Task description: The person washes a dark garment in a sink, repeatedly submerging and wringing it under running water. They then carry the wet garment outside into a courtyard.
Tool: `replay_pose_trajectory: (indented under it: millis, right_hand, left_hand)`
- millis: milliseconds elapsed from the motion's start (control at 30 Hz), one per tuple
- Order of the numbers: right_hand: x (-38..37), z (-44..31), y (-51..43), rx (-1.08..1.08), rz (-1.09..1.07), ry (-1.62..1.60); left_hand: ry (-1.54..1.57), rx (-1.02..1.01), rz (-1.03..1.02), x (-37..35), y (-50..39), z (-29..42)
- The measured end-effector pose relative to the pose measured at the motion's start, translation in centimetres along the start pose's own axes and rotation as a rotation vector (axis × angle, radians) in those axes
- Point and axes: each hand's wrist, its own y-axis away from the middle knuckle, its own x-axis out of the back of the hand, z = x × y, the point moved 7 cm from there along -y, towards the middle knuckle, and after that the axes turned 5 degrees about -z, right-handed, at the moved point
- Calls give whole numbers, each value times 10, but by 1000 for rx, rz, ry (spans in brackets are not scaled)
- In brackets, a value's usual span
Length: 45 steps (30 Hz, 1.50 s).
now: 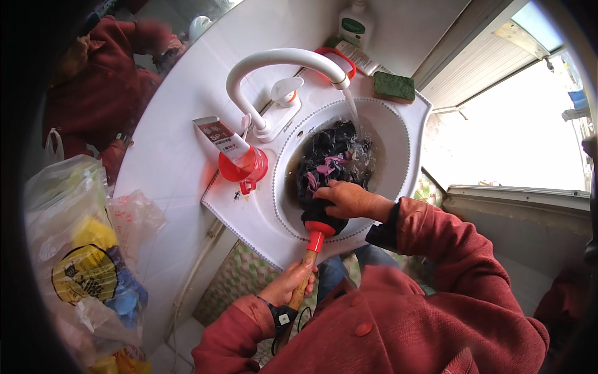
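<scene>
My left hand [290, 284] grips the wooden handle [304, 276] of a mop, below its red plastic socket [318, 233]. The black and pink cloth mop head [334, 154] lies in murky water inside the white oval sink [395, 154]. My right hand [343, 200] rests on the mop head's near part, just above the socket, fingers bent against the strands; whether it grips them cannot be told. Water runs from the curved white faucet [280, 55] onto the mop head's far right side.
Left of the sink, a red cup [258, 166] holds a toothpaste tube [224, 140] and a toothbrush. Behind the sink are a green sponge [394, 87], a red-rimmed soap dish [352, 70] and a pump bottle [356, 25]. Filled plastic bags [60, 187] hang at the left; a window [518, 154] is at right.
</scene>
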Motion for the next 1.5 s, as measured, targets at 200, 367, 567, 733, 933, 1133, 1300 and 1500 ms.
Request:
replay_pose_trajectory:
  millis: [200,367,567,733,933,1133,1300,1500]
  right_hand:
    - [-13,39,-29,-218,46,82]
    - [17,77,-38,-343,218,185]
    - [76,134,9,-491,393,301]
    - [91,164,-28,-405,353,-15]
    - [43,125,-62,-188,140,-377]
    - [26,46,-28,12,90,-412]
    - [27,-4,30,172,28,-225]
    - [-1,37,52,-220,-120,10]
  left_hand:
    - [45,-64,-69,-4,-7,10]
    - [37,-66,2,-2,-6,9]
    - [39,-88,-13,-5,-4,1]
    - [35,-93,24,-4,-4,-3]
    - [31,-108,40,-7,2,-5]
    - [47,-119,13,-9,-1,-3]
    - [45,-111,24,-7,1,-8]
    - [0,-115,14,-4,-3,-7]
